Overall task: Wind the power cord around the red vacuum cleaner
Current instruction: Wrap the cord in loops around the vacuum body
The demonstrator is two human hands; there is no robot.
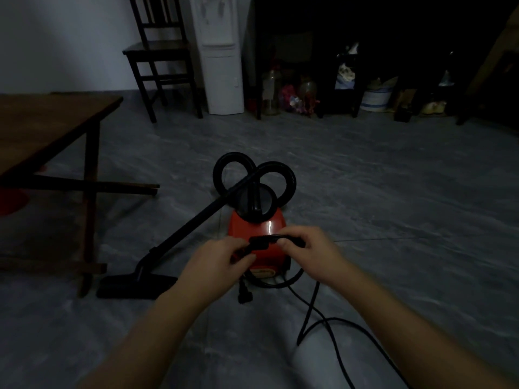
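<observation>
1. Power cord: left hand pinches a loop of it at the near top of the red vacuum cleaner, which sits on the floor
2. Right hand curls round the same loop
3. Risk: slack trailing right may snag, loosening the wraps

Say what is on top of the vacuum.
On the vacuum sits a black cap with the hose rising from it in two loops. Nearer, the left hand and right hand hold the cord over it, hiding what lies beneath them.
</observation>
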